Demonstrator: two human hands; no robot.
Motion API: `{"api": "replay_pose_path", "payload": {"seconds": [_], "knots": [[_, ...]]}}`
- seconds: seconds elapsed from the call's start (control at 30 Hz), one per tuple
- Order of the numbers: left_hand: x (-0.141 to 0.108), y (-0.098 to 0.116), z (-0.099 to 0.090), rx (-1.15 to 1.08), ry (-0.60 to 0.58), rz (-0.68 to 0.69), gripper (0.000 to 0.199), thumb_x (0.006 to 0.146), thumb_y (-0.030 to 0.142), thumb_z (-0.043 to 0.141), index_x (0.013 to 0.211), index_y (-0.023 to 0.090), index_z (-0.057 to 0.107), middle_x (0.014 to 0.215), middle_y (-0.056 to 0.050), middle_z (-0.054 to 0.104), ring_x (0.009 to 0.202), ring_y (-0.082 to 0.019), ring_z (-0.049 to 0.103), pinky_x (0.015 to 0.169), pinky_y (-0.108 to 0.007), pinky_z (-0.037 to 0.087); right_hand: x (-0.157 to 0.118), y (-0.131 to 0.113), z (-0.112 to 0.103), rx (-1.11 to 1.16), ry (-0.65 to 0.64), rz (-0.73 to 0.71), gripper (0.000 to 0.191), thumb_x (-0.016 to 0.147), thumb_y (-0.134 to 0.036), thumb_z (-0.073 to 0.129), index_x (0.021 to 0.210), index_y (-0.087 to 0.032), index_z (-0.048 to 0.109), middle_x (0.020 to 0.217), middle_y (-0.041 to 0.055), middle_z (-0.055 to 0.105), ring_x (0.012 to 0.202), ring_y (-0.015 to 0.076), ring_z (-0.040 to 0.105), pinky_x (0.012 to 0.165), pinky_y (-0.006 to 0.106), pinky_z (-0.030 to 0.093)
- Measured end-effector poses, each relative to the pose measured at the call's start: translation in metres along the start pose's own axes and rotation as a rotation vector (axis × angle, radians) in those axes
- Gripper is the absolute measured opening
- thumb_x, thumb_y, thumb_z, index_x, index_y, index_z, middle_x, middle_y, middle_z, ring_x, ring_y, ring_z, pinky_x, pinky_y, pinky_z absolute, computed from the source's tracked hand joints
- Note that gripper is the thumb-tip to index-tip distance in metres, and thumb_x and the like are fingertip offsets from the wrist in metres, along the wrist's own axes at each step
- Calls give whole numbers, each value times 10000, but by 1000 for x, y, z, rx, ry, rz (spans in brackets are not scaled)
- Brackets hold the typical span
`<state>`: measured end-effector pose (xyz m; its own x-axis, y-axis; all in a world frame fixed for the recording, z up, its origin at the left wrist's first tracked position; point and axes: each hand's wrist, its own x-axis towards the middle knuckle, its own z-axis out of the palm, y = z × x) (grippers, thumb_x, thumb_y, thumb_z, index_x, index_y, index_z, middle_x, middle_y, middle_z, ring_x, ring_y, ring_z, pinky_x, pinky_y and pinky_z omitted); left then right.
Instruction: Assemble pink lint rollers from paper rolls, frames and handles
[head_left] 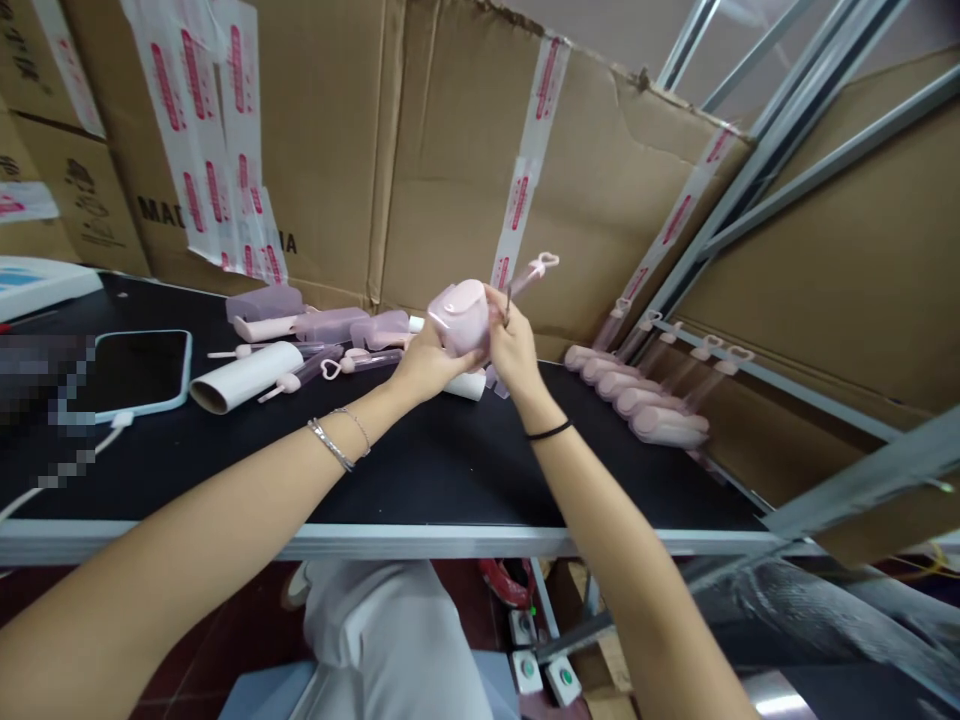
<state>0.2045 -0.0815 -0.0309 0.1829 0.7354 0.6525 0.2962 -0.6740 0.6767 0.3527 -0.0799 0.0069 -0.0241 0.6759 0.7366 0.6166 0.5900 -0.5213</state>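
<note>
Above the back of the black table, I hold a glossy pale-pink plastic case [461, 315] with a rounded end in both hands. My left hand [429, 365] is closed round its left and lower side. My right hand [512, 345] is closed at its right side, and some of its fingers are hidden. A clear pinkish rod with a heart-shaped loop [544, 265] sticks up beyond the right hand; where it joins the case is hidden. A white tube [466, 385] lies under the hands.
Similar pink cases with heart-tipped rods [649, 400] lie in a row at right. Lilac translucent parts [330, 325], loose heart-ended rods [371, 360] and a white cardboard tube [247, 378] lie at left, near a cabled phone [139, 370]. Cardboard [450, 150] walls the back; a metal frame [750, 180] stands right.
</note>
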Motion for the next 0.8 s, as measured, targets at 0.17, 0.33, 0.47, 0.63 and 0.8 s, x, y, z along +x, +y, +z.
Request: {"api": "replay_pose_path", "payload": {"seconds": [0.17,0.33,0.47,0.63,0.8], "knots": [[-2,8,2,318,-8,272,601,716,390,680,1221,142,467,1186,-141,629,1103,-276,588,1001,-436,391,-11,13,5,231,255,253,504,910,-329,252,1343,-177,460,1174,100,626,912,159,634,792,304,514],[-9,23,3,566,-164,558,526,758,293,609,1248,152,482,1245,-131,614,1157,-275,562,1075,-462,290,4,47,-47,9,523,407,606,867,-236,138,1387,-105,422,1198,141,598,967,163,636,719,261,508],[-21,31,12,611,-390,818,529,800,118,530,1301,284,495,1429,-70,482,1333,-254,401,1089,-443,284,-2,70,-89,-332,703,488,642,828,-123,73,1352,-56,437,1265,169,562,1132,176,569,880,303,462],[-27,26,37,727,-560,857,735,747,-72,404,1372,313,442,1498,-61,390,1406,-251,297,1100,-476,272,-14,84,-90,-400,585,445,569,849,-145,120,1242,-97,528,1166,140,615,1095,186,577,929,314,423],[-19,12,35,851,-546,582,558,876,145,459,1413,274,383,1424,-102,477,1300,-282,442,1017,-486,367,-11,92,-66,-285,410,414,508,870,-178,174,1237,-109,517,998,98,640,912,158,616,811,265,459]]}}
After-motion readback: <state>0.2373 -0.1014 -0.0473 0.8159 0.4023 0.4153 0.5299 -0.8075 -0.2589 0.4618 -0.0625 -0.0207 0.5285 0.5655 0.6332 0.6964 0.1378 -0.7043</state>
